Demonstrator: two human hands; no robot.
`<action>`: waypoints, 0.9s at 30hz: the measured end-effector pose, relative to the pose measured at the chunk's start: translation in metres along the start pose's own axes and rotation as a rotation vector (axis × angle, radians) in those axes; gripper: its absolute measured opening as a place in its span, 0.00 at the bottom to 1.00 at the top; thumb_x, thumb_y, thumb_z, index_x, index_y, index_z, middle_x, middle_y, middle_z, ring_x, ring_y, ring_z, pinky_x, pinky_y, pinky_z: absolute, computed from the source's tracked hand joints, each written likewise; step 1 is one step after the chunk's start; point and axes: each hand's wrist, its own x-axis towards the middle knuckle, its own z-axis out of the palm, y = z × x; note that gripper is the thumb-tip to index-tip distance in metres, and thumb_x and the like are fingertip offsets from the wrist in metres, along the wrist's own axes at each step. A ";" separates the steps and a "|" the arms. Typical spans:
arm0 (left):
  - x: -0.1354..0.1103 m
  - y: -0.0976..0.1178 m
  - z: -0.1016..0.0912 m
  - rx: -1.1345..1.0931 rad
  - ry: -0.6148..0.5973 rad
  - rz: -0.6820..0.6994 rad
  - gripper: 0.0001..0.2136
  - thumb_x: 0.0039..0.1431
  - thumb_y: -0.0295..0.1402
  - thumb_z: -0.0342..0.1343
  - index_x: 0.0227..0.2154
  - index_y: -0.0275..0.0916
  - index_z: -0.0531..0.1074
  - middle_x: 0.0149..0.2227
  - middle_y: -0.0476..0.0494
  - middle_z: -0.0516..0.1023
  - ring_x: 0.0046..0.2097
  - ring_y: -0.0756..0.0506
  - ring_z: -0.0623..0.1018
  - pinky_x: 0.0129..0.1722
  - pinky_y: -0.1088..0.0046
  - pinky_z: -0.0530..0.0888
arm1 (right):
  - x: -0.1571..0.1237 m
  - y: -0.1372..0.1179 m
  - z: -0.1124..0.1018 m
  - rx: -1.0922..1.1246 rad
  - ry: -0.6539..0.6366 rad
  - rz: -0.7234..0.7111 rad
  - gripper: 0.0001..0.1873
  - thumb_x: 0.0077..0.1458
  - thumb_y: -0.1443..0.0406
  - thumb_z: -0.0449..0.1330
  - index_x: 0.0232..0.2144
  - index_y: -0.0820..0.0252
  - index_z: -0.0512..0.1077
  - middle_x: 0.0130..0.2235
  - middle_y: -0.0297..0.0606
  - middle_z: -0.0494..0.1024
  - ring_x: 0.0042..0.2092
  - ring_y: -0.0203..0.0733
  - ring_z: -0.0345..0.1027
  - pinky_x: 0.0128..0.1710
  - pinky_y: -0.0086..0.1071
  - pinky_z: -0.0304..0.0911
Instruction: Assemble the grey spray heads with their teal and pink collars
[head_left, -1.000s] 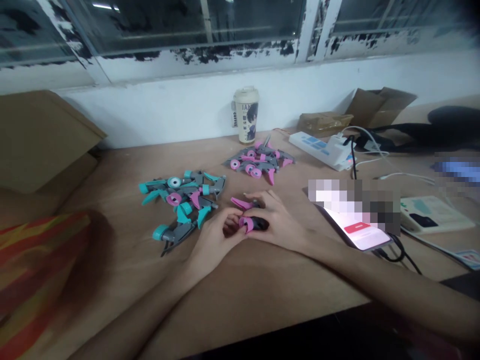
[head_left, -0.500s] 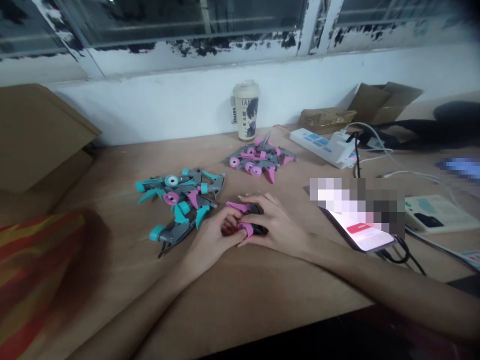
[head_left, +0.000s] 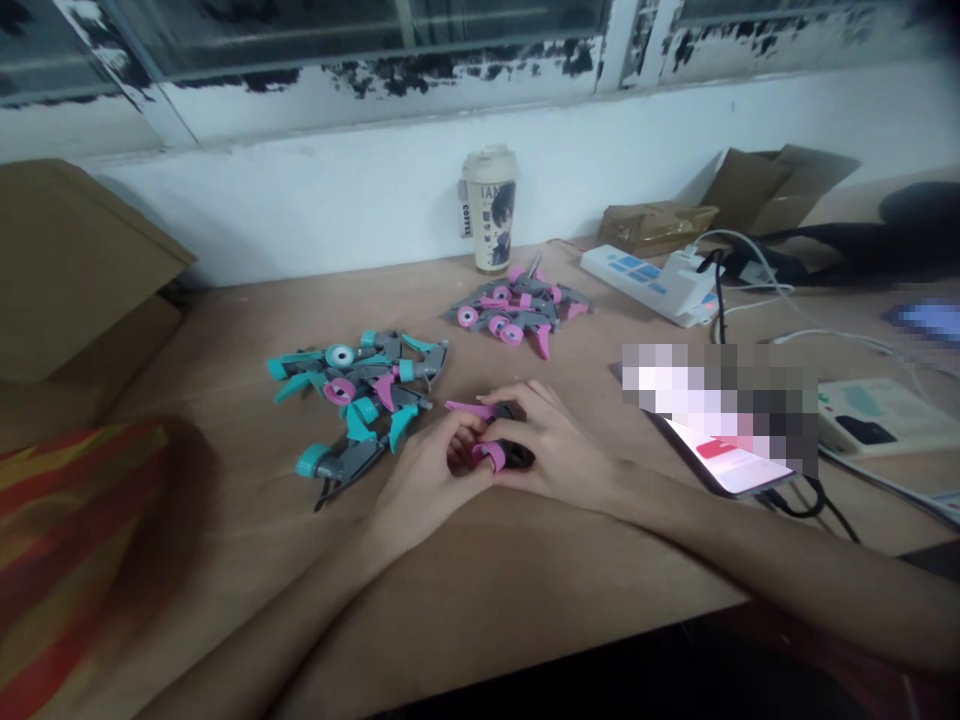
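Both my hands meet at the middle of the wooden table (head_left: 525, 580) around one small pink and dark grey plastic clip (head_left: 496, 452). My left hand (head_left: 424, 484) pinches it from the left with curled fingers. My right hand (head_left: 555, 448) wraps it from the right, fingers over its top. A pink tip sticks out behind the fingers. Just left of my hands lies a pile of teal and grey clips (head_left: 360, 400). Further back lies a pile of pink and grey clips (head_left: 517, 312).
A paper coffee cup (head_left: 489, 208) stands at the wall. A white power strip (head_left: 660, 284) with cables lies at the back right, a lit phone (head_left: 731, 462) right of my hands. Cardboard boxes (head_left: 75, 280) fill the left; striped red cloth (head_left: 52, 540) lies at the near left.
My hands stay together on the clip with only small finger shifts. The view has tilted slightly, so everything sits a little higher in the picture.
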 end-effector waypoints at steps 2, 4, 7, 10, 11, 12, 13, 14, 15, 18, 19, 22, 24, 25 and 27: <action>-0.001 0.001 0.001 0.053 0.004 0.016 0.12 0.54 0.28 0.52 0.42 0.41 0.66 0.32 0.50 0.71 0.32 0.49 0.72 0.33 0.72 0.70 | 0.000 0.000 0.001 0.004 -0.004 0.009 0.11 0.49 0.58 0.61 0.35 0.57 0.72 0.48 0.43 0.67 0.49 0.48 0.58 0.46 0.42 0.57; -0.001 0.002 0.001 0.106 0.004 0.020 0.10 0.53 0.26 0.52 0.39 0.40 0.66 0.31 0.50 0.71 0.32 0.49 0.72 0.32 0.71 0.70 | 0.001 0.000 0.001 0.008 -0.012 0.015 0.11 0.49 0.59 0.62 0.34 0.58 0.72 0.48 0.43 0.67 0.49 0.48 0.58 0.46 0.42 0.57; -0.002 0.003 0.002 0.142 0.004 0.009 0.08 0.52 0.25 0.52 0.36 0.39 0.66 0.30 0.50 0.71 0.32 0.48 0.72 0.32 0.71 0.69 | 0.001 -0.001 0.002 0.024 -0.011 0.024 0.10 0.48 0.61 0.62 0.34 0.58 0.71 0.48 0.44 0.66 0.49 0.47 0.58 0.47 0.42 0.57; -0.003 0.003 0.002 0.146 0.001 0.015 0.08 0.52 0.26 0.52 0.37 0.40 0.65 0.32 0.49 0.72 0.33 0.48 0.73 0.33 0.70 0.70 | 0.001 -0.004 0.001 0.033 -0.004 0.039 0.10 0.49 0.62 0.61 0.35 0.58 0.71 0.48 0.44 0.66 0.49 0.48 0.58 0.47 0.42 0.57; -0.003 0.002 0.002 0.142 0.003 0.019 0.08 0.52 0.26 0.52 0.37 0.40 0.65 0.32 0.48 0.72 0.34 0.47 0.73 0.34 0.70 0.70 | 0.001 -0.004 0.001 0.032 -0.002 0.044 0.10 0.49 0.62 0.61 0.35 0.58 0.71 0.48 0.44 0.67 0.49 0.48 0.58 0.46 0.43 0.58; -0.004 0.002 0.002 0.134 0.005 0.021 0.08 0.53 0.26 0.51 0.37 0.40 0.65 0.33 0.48 0.73 0.35 0.47 0.73 0.35 0.69 0.70 | 0.001 -0.005 0.001 0.031 0.001 0.049 0.10 0.49 0.62 0.61 0.35 0.59 0.71 0.48 0.44 0.67 0.49 0.48 0.58 0.46 0.43 0.58; -0.004 0.001 0.003 0.122 0.010 0.023 0.08 0.54 0.26 0.51 0.37 0.40 0.66 0.34 0.48 0.73 0.36 0.47 0.74 0.36 0.69 0.70 | 0.001 -0.005 0.002 0.031 0.007 0.053 0.10 0.49 0.62 0.61 0.35 0.59 0.70 0.48 0.45 0.67 0.49 0.48 0.58 0.46 0.43 0.58; -0.004 0.000 0.003 0.110 0.013 0.022 0.07 0.54 0.26 0.50 0.37 0.40 0.66 0.35 0.48 0.74 0.37 0.46 0.74 0.38 0.68 0.70 | 0.001 -0.006 0.002 0.033 0.013 0.053 0.10 0.49 0.62 0.61 0.35 0.59 0.70 0.48 0.45 0.67 0.49 0.48 0.58 0.46 0.43 0.58; -0.004 0.000 0.003 0.097 0.016 0.020 0.07 0.55 0.27 0.50 0.37 0.40 0.66 0.35 0.47 0.74 0.37 0.46 0.74 0.38 0.68 0.70 | 0.001 -0.006 0.002 0.036 0.018 0.050 0.10 0.49 0.62 0.61 0.35 0.59 0.70 0.48 0.45 0.67 0.49 0.48 0.58 0.46 0.43 0.58; -0.003 -0.002 0.003 0.056 0.014 0.005 0.06 0.55 0.27 0.50 0.37 0.41 0.66 0.35 0.48 0.75 0.38 0.46 0.75 0.39 0.68 0.71 | 0.001 -0.006 0.003 0.037 0.024 0.043 0.09 0.49 0.63 0.61 0.34 0.59 0.70 0.48 0.45 0.67 0.49 0.48 0.58 0.46 0.43 0.59; -0.002 -0.002 0.003 0.040 0.009 -0.004 0.07 0.55 0.28 0.51 0.37 0.41 0.66 0.35 0.48 0.75 0.38 0.46 0.75 0.39 0.68 0.71 | 0.001 -0.006 0.003 0.035 0.025 0.042 0.09 0.49 0.63 0.60 0.34 0.59 0.70 0.48 0.45 0.66 0.49 0.48 0.59 0.46 0.43 0.59; 0.000 -0.003 0.001 -0.032 -0.026 -0.031 0.07 0.55 0.29 0.52 0.38 0.40 0.67 0.35 0.47 0.75 0.37 0.47 0.75 0.39 0.68 0.72 | 0.001 -0.006 0.004 0.035 0.031 0.042 0.10 0.49 0.62 0.61 0.36 0.59 0.70 0.48 0.45 0.66 0.49 0.48 0.59 0.46 0.43 0.59; 0.001 -0.004 -0.002 -0.083 -0.058 -0.044 0.08 0.55 0.29 0.52 0.39 0.39 0.67 0.35 0.47 0.74 0.37 0.46 0.75 0.39 0.68 0.72 | 0.000 -0.006 0.004 0.036 0.028 0.040 0.12 0.49 0.61 0.61 0.37 0.59 0.70 0.48 0.46 0.66 0.49 0.48 0.58 0.46 0.42 0.58; 0.001 -0.004 -0.002 -0.102 -0.068 -0.048 0.08 0.55 0.30 0.52 0.39 0.39 0.67 0.35 0.47 0.74 0.38 0.46 0.75 0.39 0.68 0.72 | 0.000 -0.006 0.003 0.036 0.025 0.040 0.13 0.49 0.61 0.61 0.38 0.59 0.70 0.48 0.46 0.66 0.49 0.48 0.58 0.46 0.42 0.58; 0.001 -0.004 -0.003 -0.121 -0.077 -0.053 0.08 0.55 0.30 0.52 0.39 0.39 0.67 0.36 0.46 0.74 0.38 0.46 0.75 0.40 0.68 0.72 | 0.000 -0.006 0.003 0.031 0.015 0.042 0.14 0.50 0.60 0.61 0.39 0.59 0.70 0.48 0.46 0.66 0.50 0.49 0.58 0.47 0.43 0.58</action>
